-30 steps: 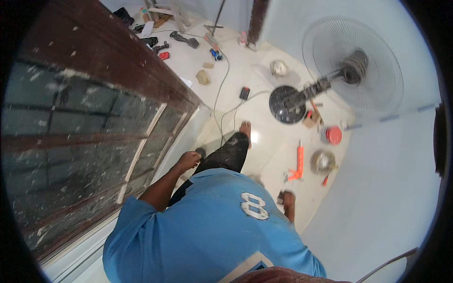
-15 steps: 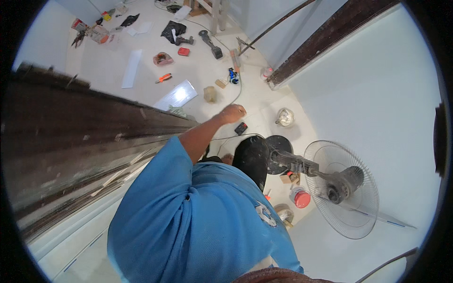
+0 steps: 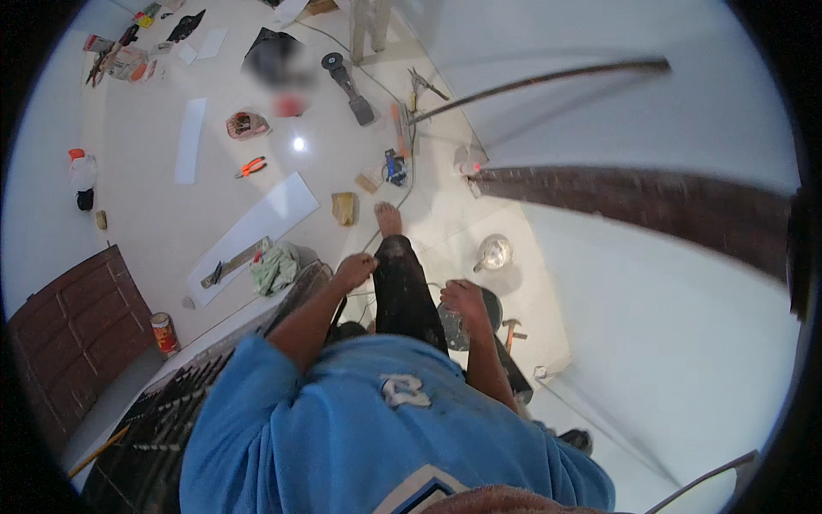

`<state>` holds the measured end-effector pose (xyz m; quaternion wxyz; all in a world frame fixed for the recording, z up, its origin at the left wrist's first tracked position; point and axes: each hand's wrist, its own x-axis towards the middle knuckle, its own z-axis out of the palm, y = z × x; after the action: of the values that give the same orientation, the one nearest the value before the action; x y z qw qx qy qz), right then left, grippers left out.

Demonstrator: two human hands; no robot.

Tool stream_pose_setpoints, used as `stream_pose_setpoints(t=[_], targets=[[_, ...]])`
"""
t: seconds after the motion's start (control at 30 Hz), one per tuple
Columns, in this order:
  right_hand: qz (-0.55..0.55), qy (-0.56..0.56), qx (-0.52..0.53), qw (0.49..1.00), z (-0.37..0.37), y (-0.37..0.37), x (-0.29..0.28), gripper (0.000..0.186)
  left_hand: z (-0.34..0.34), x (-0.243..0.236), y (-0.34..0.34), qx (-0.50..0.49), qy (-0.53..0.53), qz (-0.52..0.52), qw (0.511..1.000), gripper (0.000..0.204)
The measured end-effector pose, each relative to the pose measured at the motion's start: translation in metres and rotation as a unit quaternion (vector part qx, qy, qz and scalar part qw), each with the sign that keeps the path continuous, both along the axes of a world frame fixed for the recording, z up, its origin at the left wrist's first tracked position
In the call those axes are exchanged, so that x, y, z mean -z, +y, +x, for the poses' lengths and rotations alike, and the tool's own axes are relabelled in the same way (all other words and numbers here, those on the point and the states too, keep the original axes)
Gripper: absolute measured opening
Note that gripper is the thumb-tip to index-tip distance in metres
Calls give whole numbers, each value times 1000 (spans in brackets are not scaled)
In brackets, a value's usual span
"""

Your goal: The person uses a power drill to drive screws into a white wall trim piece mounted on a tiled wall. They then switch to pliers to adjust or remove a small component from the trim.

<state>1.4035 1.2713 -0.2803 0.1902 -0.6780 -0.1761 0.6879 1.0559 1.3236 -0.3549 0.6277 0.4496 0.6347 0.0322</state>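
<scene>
My left hand (image 3: 355,271) hangs beside my dark trouser leg (image 3: 396,274), its fingers curled into a loose fist. I see nothing sticking out of it. On the other side of that leg, my right hand (image 3: 463,297) hangs with loosely bent, slightly parted fingers and holds nothing visible. Below it on the floor lies a black round base (image 3: 492,310), partly covered by the hand and arm. A hammer (image 3: 513,334) stands out just to the right of the base. Left of my left hand, a pale green cloth (image 3: 276,265) lies by a long white panel (image 3: 274,210).
My bare foot (image 3: 388,219) is on the pale floor near a cable and a yellowish lump (image 3: 343,208). Ahead lie orange-handled pliers (image 3: 252,167), a long dark tool (image 3: 347,88) and a blue tool (image 3: 395,167). A rounded silvery object (image 3: 495,253) sits right, below a dark wooden beam (image 3: 634,206).
My view has swung and shifted, bringing a panelled door and can into sight at left. The standing fan's head has left view. My right hand has appeared; my left is lower and further left.
</scene>
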Motion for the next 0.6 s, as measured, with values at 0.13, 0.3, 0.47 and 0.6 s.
stream_pose_setpoints(t=[0.13, 0.3, 0.47, 0.6], targets=[[238, -301, -323, 865, -65, 246, 87, 31, -26, -5, 4, -237, -76, -106, 963, 35], [321, -343, -333, 817, -130, 524, 286, 33, -56, 24, -42, -497, -79, -219, 836, 35], [236, -477, -443, 721, -110, 645, 493, 31, -82, 39, -201, -545, 6, -349, 763, 34], [261, -484, -622, 558, -46, 693, 592, 33, -74, 35, -278, -729, 183, -390, 531, 45]])
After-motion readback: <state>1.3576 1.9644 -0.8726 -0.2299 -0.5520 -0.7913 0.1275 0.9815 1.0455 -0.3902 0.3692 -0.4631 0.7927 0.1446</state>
